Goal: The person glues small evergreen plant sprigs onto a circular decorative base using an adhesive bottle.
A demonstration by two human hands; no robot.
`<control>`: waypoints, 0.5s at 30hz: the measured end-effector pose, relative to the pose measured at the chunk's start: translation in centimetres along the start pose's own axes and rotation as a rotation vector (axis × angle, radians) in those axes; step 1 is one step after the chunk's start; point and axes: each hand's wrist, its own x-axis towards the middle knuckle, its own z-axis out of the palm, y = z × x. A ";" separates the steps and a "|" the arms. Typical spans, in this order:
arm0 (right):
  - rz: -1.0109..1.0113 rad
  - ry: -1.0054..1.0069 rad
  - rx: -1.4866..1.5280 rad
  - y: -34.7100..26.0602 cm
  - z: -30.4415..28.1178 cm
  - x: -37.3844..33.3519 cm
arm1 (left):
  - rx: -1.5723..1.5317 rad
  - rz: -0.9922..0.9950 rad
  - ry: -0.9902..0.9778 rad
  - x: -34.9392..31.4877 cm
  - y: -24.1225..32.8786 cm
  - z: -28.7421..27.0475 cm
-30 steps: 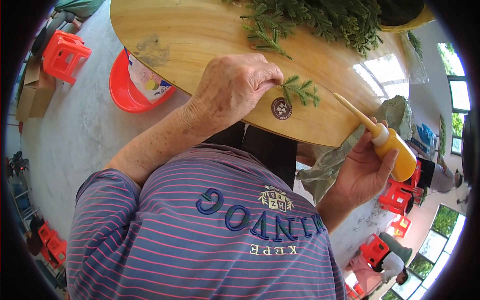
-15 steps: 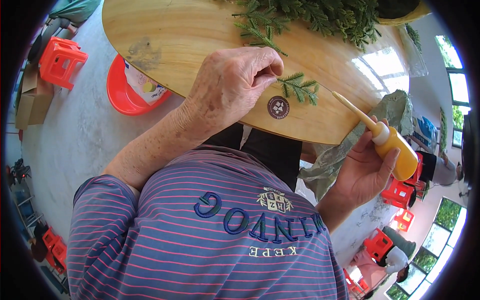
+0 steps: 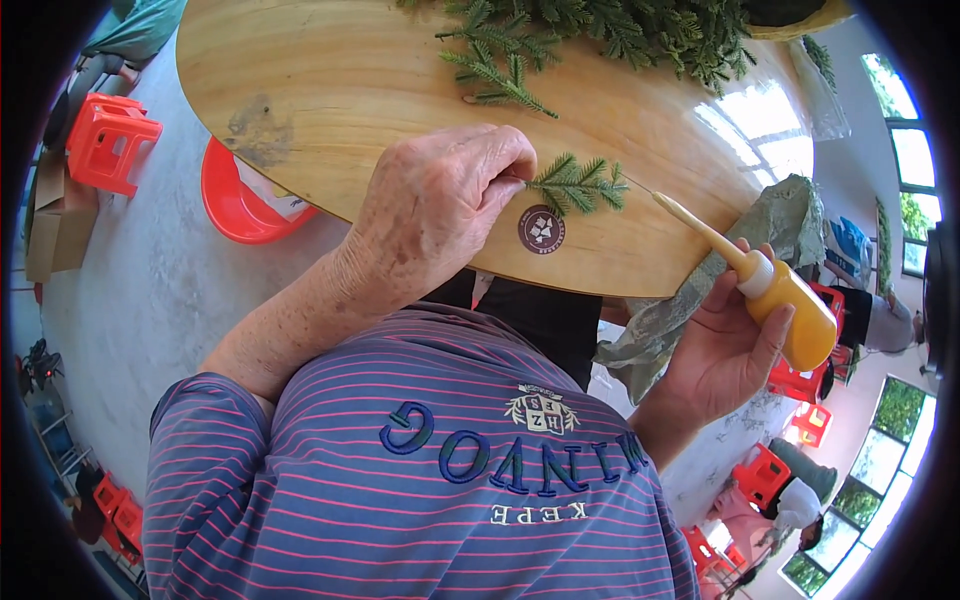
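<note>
My left hand point(image 3: 437, 203) is closed in a pinch on the base of a small green fir sprig point(image 3: 578, 186), held just above the wooden table point(image 3: 350, 95). To the right, my right hand point(image 3: 728, 350) grips a squeeze bottle point(image 3: 795, 318) of yellow-orange fluid with a long tapered nozzle. That nozzle points up and left toward the sprig, with a gap between them; a thin, fine line shows near its tip. Beneath the sprig, a round dark sticker point(image 3: 541, 229) lies on the tabletop.
Loose fir branches point(image 3: 500, 65) and a bigger green pile point(image 3: 650, 30) lie at the table's far side. A crumpled grey-green sheet point(image 3: 770, 225) hangs over the right edge. A red basin point(image 3: 240, 205) and a red stool point(image 3: 112, 143) stand on the floor at left.
My left hand and the sprig have shifted slightly left and down in the picture. The bottle in my right hand has barely moved, and the whole view has shifted a little.
</note>
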 end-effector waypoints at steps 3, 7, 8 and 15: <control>-0.008 -0.002 -0.004 0.2 0.1 0.2 | -0.007 0.001 -0.006 0.1 -0.3 -0.1; 0.001 0.001 -0.014 0.8 0.6 0.2 | -0.029 0.026 0.003 0.1 -0.7 -0.2; 0.008 0.000 -0.015 1.0 0.7 0.2 | -0.032 0.031 0.003 0.1 -0.8 -0.2; 0.052 -0.076 -0.030 2.3 1.4 -0.7 | -0.047 0.011 0.011 -0.3 -1.8 -0.5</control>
